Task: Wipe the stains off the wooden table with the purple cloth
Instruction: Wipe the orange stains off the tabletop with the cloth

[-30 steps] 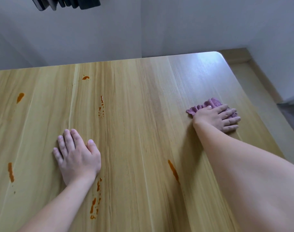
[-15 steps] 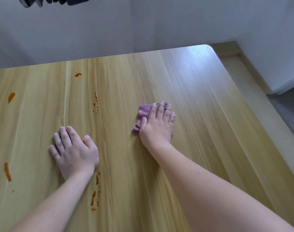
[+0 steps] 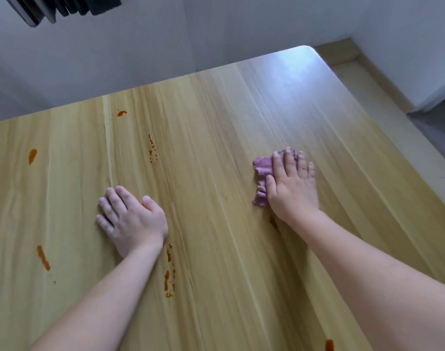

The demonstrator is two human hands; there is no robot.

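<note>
Far left of frame: two orange stains on the wooden table [image 3: 216, 148], a short one mid-left [image 3: 32, 156] and a streak lower-left [image 3: 43, 257]. Neither wiped yet.

Upper left-centre: small curved stain [image 3: 121, 113] near the far edge, then a dotted trail [image 3: 153, 153] below it.

Your left hand [image 3: 132, 220] lies flat, palm down, left of centre. Fingers spread and relaxed, grasping nothing; looks like bracing only. Broken vertical streak [image 3: 169, 271] sits just beside that wrist, lower centre.

Right of centre: your right hand [image 3: 291, 184] presses the purple cloth [image 3: 263, 173] flat onto the wood. Fingers extended over it, pinning it rather than clenched round it. Cloth is bunched, mostly showing at the hand's left side; long axis roughly near-to-far in frame, far end under your fingertips, near end pointing back toward your wrist.

Small stain [image 3: 273, 221] just below the cloth, beside the wrist, partly hidden by it. Another mark [image 3: 329, 345] at the bottom edge, cut off.

Step in hand, by my read: mid-wipe on the right side, most stains still to do. Next move likely calls for pulling the cloth back over the wrist-side stain, keeping pressure flat, then sweeping left.
</note>
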